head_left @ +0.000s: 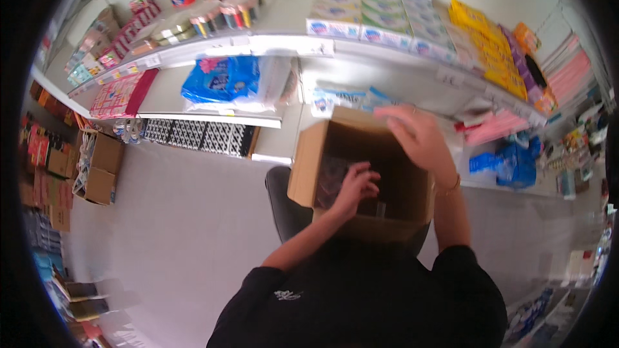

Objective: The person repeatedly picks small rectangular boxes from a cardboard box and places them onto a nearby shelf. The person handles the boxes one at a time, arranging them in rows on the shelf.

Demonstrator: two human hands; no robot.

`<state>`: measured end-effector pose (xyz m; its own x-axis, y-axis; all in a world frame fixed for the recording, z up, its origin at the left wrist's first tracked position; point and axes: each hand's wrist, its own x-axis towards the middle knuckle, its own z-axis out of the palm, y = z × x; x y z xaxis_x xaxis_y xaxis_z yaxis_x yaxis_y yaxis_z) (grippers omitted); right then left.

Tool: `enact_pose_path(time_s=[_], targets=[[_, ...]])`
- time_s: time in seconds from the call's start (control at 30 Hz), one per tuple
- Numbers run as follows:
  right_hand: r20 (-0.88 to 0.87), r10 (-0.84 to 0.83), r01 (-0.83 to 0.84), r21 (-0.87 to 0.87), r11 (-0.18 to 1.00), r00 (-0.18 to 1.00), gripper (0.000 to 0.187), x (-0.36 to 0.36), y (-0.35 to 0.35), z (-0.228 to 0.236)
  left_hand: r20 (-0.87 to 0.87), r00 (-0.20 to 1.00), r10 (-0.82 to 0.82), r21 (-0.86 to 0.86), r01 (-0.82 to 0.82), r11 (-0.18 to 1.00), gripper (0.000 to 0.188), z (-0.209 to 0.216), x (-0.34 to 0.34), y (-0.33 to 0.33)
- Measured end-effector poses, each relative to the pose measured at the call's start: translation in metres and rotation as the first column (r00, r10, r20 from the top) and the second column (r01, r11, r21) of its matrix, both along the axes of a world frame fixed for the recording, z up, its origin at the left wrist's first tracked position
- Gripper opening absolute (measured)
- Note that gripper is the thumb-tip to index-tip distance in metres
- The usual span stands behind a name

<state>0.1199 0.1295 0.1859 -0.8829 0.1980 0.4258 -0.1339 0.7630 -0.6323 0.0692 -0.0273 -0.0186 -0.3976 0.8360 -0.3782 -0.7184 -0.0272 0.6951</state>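
Hands: left hand [354, 183] reached inside cardboard box [308, 161], fingers curled on clear plastic packet [332, 177]; right hand [419, 135] gripped pink pack [387, 113] at far rim.
Box: open, below shelf [284, 45] edge.

Black short-sleeved shirt [361, 296] on show, a small pale emblem [287, 295] stitched near the left sleeve; down the arm from the right fingers, a thin golden bracelet [447, 187] circles the wrist.
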Motion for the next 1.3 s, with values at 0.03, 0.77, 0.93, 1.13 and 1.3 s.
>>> enact_pose_path(time_s=[0.03,0.77,0.93,1.13,1.3], targets=[[0.129,-0.028,0.046,-0.137,0.99,0.991,0.027,0.026,-0.007,-0.026,-0.003,1.0,0.028,-0.022,-0.028,0.999,0.047,0.0,-0.001,0.004],[0.498,-0.123,0.178,-0.065,0.982,0.859,0.066,0.136,-0.085,-0.172,-0.287,-0.845,-0.451,-0.956,0.223,0.191,0.035,-0.117,0.024,0.13],[0.49,-0.118,0.203,-0.124,0.971,0.864,0.066,0.141,-0.082,-0.171,-0.385,-0.888,-0.251,-0.912,0.325,0.251,0.039,-0.237,0.043,0.122],[0.596,0.005,0.145,-0.203,0.968,0.803,0.058,0.138,-0.074,-0.163,-0.326,-0.914,-0.242,-0.932,0.267,0.246,0.043,-0.327,0.066,0.109],[0.602,0.021,0.168,-0.256,0.952,0.798,0.058,0.137,-0.067,-0.162,-0.322,-0.92,-0.225,-0.938,0.279,0.204,0.045,-0.313,0.066,0.101]])
